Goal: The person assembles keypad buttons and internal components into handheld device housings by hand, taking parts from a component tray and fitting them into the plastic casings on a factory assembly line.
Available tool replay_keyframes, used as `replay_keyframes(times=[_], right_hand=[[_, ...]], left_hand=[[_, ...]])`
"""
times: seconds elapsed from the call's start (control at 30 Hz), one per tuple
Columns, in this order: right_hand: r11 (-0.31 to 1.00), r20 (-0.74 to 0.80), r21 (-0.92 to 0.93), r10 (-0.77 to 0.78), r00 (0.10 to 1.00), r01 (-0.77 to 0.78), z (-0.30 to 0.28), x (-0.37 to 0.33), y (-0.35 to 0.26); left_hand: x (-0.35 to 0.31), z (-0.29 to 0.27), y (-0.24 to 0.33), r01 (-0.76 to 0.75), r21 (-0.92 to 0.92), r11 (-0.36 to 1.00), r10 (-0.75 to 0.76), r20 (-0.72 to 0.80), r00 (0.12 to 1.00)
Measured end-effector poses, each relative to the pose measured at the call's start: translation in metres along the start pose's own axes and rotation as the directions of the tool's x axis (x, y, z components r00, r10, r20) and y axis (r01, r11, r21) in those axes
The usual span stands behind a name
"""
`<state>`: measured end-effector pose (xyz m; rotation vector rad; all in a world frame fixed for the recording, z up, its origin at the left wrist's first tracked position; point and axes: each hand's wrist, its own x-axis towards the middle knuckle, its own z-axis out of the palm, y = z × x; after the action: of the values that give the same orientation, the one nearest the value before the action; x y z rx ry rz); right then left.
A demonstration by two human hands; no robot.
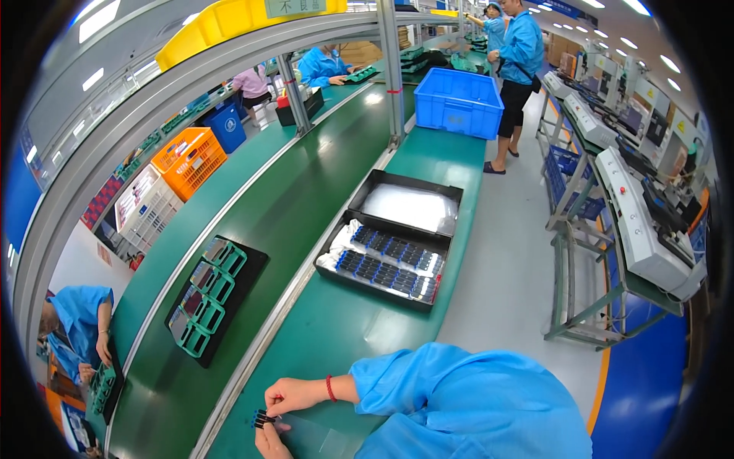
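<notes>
Several small black pieces with blue ends (262,418), in the head view, between left hand (271,442) and right hand (295,395), low in the picture at the near part of a green surface (329,336). Left hand clamped on the pieces from below; right hand bent over them, fingertips drawn in at their upper side, cannot tell whether gripping or only touching. Red band (331,388) around the right wrist, next to a light blue sleeve (390,379). Just beside the hands, a clear sheet (321,440).

Farther along the surface, a black box (382,294) holding rows of similar pieces (390,268), with crumpled white wrapping (340,241) at its left side. Right behind it, a black tray (428,184) lined with shiny clear film (409,206). Beyond that, a blue crate (459,126), near a standing co-worker (522,50). To the left, a green conveyor belt (306,206) carrying a dark panel (248,279) with green frames (218,287). At far left, another co-worker (80,321) bent over more frames (102,390).
</notes>
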<state>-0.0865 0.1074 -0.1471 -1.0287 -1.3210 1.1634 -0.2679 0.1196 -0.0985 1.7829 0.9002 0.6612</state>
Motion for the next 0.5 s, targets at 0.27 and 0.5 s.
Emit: replay_keyframes(times=[0.27, 0.5], right_hand=[[1.0, -0.005, -0.021, 0.013, 1.0, -0.013, 0.002, -0.002, 0.001], [0.996, 0.018, 0.059, 0.063, 0.998, -0.064, 0.006, -0.001, -0.003]], left_hand=[[-0.001, 0.004, -0.002, 0.038, -0.109, 0.993, -0.04, -0.02, 0.999], [-0.002, -0.002, -0.016, 0.103, -0.127, 0.987, -0.105, -0.007, 0.994]])
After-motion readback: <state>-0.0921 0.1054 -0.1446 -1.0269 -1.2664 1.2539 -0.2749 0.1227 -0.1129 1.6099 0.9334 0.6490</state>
